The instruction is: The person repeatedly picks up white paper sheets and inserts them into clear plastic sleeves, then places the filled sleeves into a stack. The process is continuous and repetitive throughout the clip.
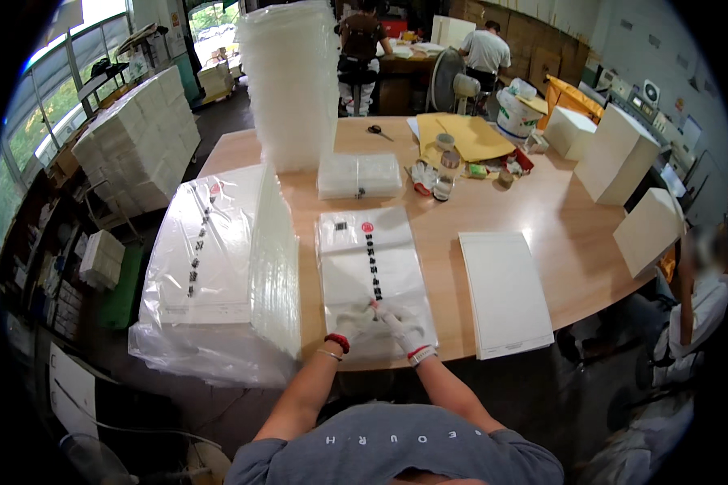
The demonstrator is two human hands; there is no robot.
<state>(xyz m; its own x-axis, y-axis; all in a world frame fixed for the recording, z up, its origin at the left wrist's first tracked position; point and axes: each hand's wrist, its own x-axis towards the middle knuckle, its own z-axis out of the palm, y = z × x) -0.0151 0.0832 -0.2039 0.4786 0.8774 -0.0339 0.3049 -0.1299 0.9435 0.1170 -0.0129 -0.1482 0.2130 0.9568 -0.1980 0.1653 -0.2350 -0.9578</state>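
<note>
A flat white plastic bag point(344, 267) with a red round mark and a column of black print lies in front of me. Both my hands wear white gloves with red cuffs and meet over its near half. My left hand point(353, 321) and my right hand point(402, 325) have their fingertips brought together near the lower end of the print. The fingers look pinched, but whatever is between them is too small to make out. To the left rises a thick stack of filled clear bags point(226, 283). On the right lies a stack of white paper point(505, 295).
Behind the bag are a bundle of clear bags point(360, 176), a tall pile of clear plastic point(291, 89), scissors point(378, 132), tape rolls point(445, 166) and yellow envelopes point(469, 137). White blocks point(617, 153) stand at right. Other people sit at the far bench and at right.
</note>
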